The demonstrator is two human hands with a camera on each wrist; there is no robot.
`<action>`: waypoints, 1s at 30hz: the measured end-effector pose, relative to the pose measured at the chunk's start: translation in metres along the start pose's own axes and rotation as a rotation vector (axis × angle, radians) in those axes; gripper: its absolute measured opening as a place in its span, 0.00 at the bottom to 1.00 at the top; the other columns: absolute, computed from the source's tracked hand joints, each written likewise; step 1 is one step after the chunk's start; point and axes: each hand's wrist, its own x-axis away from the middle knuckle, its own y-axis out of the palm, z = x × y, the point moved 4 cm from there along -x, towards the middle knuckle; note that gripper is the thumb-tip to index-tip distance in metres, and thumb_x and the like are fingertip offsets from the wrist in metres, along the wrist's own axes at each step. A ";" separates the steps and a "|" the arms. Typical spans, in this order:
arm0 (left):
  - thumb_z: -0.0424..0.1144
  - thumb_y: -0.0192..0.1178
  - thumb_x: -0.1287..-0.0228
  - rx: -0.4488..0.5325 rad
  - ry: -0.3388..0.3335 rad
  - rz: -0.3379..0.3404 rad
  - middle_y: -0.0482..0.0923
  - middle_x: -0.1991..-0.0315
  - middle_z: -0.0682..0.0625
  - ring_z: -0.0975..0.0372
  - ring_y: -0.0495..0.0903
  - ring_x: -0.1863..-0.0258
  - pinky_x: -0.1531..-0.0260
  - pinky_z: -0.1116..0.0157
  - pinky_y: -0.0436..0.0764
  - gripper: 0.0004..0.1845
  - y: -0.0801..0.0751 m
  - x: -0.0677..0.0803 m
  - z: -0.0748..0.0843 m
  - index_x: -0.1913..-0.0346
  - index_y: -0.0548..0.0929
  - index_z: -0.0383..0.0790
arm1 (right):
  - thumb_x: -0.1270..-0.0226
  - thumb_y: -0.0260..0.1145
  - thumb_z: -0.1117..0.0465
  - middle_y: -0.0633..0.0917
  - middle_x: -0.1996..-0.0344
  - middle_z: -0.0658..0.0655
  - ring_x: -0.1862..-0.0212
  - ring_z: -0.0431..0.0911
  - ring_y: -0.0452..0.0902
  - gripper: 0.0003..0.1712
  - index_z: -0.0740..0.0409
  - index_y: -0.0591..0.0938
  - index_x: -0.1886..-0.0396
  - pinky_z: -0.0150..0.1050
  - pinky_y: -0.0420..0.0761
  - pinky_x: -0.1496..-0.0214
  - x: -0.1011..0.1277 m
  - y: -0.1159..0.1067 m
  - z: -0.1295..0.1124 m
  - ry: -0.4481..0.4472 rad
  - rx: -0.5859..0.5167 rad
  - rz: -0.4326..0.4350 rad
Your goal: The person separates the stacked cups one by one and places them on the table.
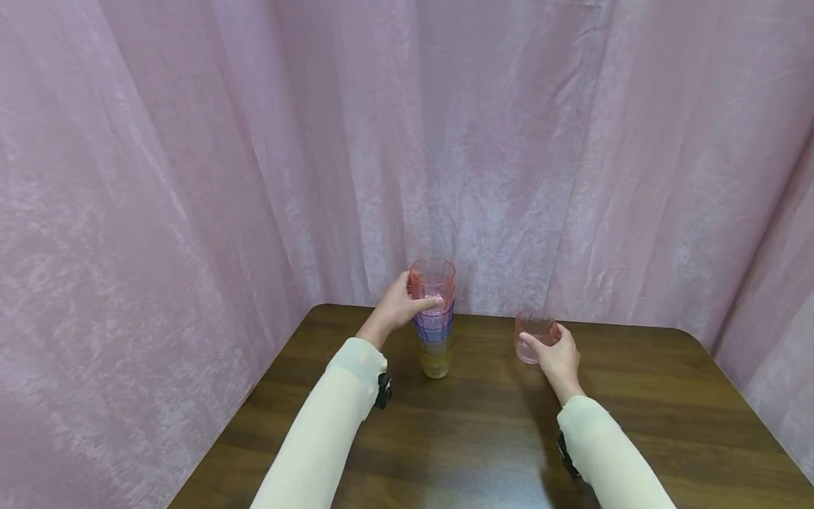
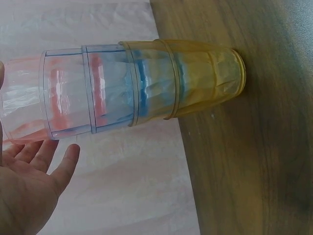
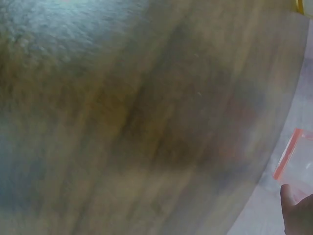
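Note:
A tall stack of clear plastic cups stands upright on the table, pink cup on top, blue cups in the middle and yellow cups at the bottom. My left hand grips the top pink cup from the left, thumb across its near side. Sideways in the left wrist view, the stack's yellow base meets the tabletop. To the right of the stack, my right hand holds a single pink cup between thumb and fingers. Its thick pink base shows at the right wrist view's edge.
The brown wooden table has rounded far corners. Pink velvet curtains hang close behind it and along the left side. A corner of a yellow cup peeks into the right wrist view.

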 end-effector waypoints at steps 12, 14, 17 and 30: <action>0.55 0.75 0.47 0.000 -0.001 0.003 0.71 0.35 0.42 0.50 0.71 0.35 0.38 0.51 0.72 0.50 0.002 0.002 -0.001 0.26 0.62 0.40 | 0.41 0.76 0.47 0.67 0.33 0.74 0.32 0.65 0.62 0.56 0.72 0.57 0.27 0.57 0.65 0.32 0.014 0.008 0.016 0.045 0.021 -0.087; 0.55 0.75 0.47 0.003 -0.005 0.008 0.72 0.35 0.43 0.51 0.71 0.35 0.38 0.51 0.72 0.50 0.001 0.003 -0.002 0.26 0.61 0.41 | 0.40 0.75 0.47 0.65 0.32 0.74 0.31 0.65 0.61 0.57 0.72 0.54 0.26 0.57 0.64 0.31 0.015 0.009 0.018 0.053 0.019 -0.112; 0.56 0.75 0.47 0.012 -0.004 0.015 0.72 0.35 0.43 0.51 0.71 0.36 0.38 0.51 0.72 0.50 0.001 0.003 -0.003 0.26 0.61 0.42 | 0.39 0.75 0.48 0.65 0.32 0.75 0.31 0.66 0.60 0.57 0.72 0.52 0.25 0.58 0.64 0.31 0.016 0.009 0.019 0.057 0.026 -0.136; 0.56 0.75 0.48 0.020 0.003 0.008 0.71 0.35 0.43 0.50 0.71 0.35 0.37 0.51 0.72 0.50 0.002 0.002 -0.004 0.26 0.61 0.42 | 0.39 0.72 0.40 0.58 0.29 0.78 0.29 0.70 0.54 0.66 0.73 0.42 0.23 0.62 0.59 0.29 0.016 0.001 0.009 0.045 0.109 -0.199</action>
